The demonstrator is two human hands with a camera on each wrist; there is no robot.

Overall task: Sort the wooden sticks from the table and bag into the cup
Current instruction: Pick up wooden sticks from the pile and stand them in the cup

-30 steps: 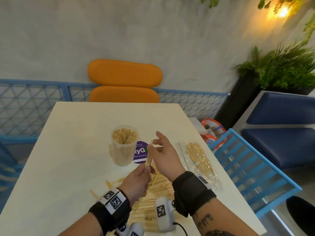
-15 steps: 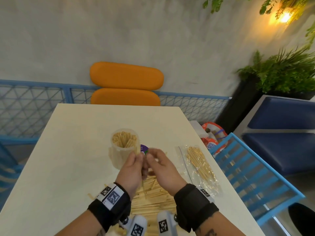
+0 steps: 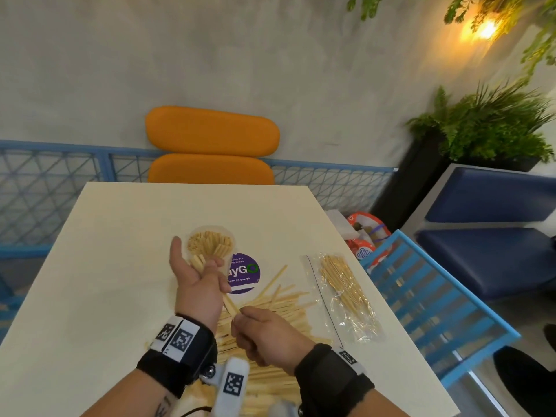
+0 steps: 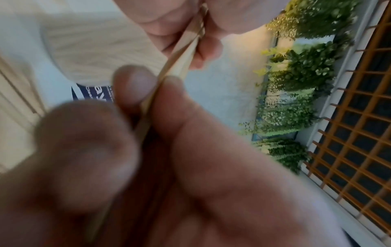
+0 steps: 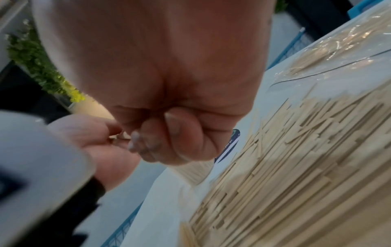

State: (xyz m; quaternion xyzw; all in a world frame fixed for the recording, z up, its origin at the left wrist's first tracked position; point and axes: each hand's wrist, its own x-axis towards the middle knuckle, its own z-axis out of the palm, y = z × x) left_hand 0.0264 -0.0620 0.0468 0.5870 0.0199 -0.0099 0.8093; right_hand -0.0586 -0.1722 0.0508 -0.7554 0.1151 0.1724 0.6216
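Observation:
A clear plastic cup (image 3: 210,245) packed with upright wooden sticks stands mid-table. Just in front of it my left hand (image 3: 200,273) is turned palm up, its fingers curled round a small bundle of sticks (image 3: 228,303) that slants down toward me. My right hand (image 3: 240,315) pinches the near end of that bundle. In the left wrist view the bundle (image 4: 173,66) runs between my left thumb and a fingertip (image 4: 132,83) up into the right hand. A loose pile of sticks (image 3: 279,311) lies under both wrists. A clear bag (image 3: 343,293) with thin sticks lies to the right.
A round purple sticker (image 3: 243,273) is on the cream table (image 3: 105,266) beside the cup. A blue chair (image 3: 421,296) stands close to the table's right edge, orange cushions (image 3: 210,152) behind its far edge. The pile (image 5: 296,167) fills the near table.
Both hands were pressed together at the cup half a second ago. My right hand has drawn back toward me along the bundle, and my left hand has turned palm up.

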